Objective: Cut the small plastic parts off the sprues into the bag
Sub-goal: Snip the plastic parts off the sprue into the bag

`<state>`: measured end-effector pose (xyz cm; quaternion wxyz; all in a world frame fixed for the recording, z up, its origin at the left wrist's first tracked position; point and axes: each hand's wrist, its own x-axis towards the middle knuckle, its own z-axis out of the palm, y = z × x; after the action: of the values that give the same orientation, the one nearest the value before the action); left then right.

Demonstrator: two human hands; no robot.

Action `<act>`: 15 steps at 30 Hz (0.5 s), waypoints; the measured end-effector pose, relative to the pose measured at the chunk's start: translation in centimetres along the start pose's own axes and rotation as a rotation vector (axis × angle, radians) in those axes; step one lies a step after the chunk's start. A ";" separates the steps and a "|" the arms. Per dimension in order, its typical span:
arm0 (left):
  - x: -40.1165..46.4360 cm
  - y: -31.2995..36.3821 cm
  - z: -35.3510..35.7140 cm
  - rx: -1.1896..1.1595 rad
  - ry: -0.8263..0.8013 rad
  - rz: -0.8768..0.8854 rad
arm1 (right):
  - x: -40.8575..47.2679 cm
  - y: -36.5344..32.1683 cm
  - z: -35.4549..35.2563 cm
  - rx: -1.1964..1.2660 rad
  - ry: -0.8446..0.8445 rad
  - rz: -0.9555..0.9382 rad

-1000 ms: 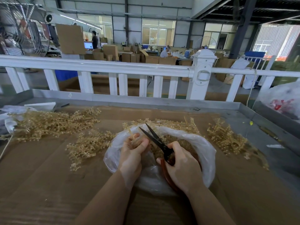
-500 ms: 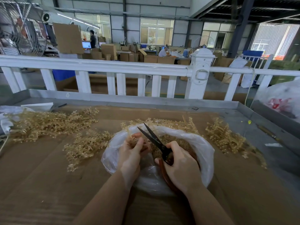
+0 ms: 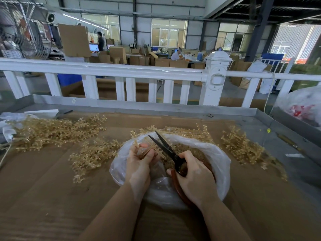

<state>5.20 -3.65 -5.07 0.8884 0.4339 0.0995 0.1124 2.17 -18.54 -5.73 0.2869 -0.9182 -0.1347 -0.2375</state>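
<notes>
A clear plastic bag (image 3: 219, 159) lies open on the cardboard in front of me, filled with small amber cut parts (image 3: 188, 151). My left hand (image 3: 139, 168) grips a small amber sprue (image 3: 141, 150) over the bag's left rim. My right hand (image 3: 193, 178) holds scissors (image 3: 165, 147) with dark blades and red handles. The blades stand open in a V, pointing up and left, right beside the sprue. Piles of amber sprues lie around: a large pile (image 3: 50, 131) at the left, a smaller pile (image 3: 92, 155) near the bag, one pile (image 3: 243, 146) at the right.
Brown cardboard (image 3: 43, 197) covers the metal-rimmed table. A white railing (image 3: 121, 71) runs along the far edge. Crumpled plastic (image 3: 8, 129) sits at the far left, and a bulging clear bag (image 3: 304, 103) at the far right. People work among boxes in the hall behind.
My left thumb has closed down onto the sprue, and the hand has turned it slightly. The scissors stay open in nearly the same place.
</notes>
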 end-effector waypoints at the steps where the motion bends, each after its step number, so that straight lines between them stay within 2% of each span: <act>1: 0.0 0.0 0.0 -0.003 0.000 -0.010 | 0.0 0.0 0.0 -0.001 0.000 0.001; 5: 0.0 0.1 -0.1 0.015 -0.008 -0.028 | 0.0 0.0 0.0 0.004 -0.012 0.004; 9: -0.1 0.1 0.0 0.050 0.065 -0.032 | 0.0 0.0 -0.1 0.006 -0.020 0.011; 15: 0.0 0.3 0.1 -0.034 0.101 -0.039 | 0.0 0.0 -0.2 -0.007 -0.027 -0.007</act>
<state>5.23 -3.53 -4.80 0.8916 0.4103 0.1507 0.1183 2.10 -18.70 -5.59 0.2811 -0.9218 -0.1413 -0.2264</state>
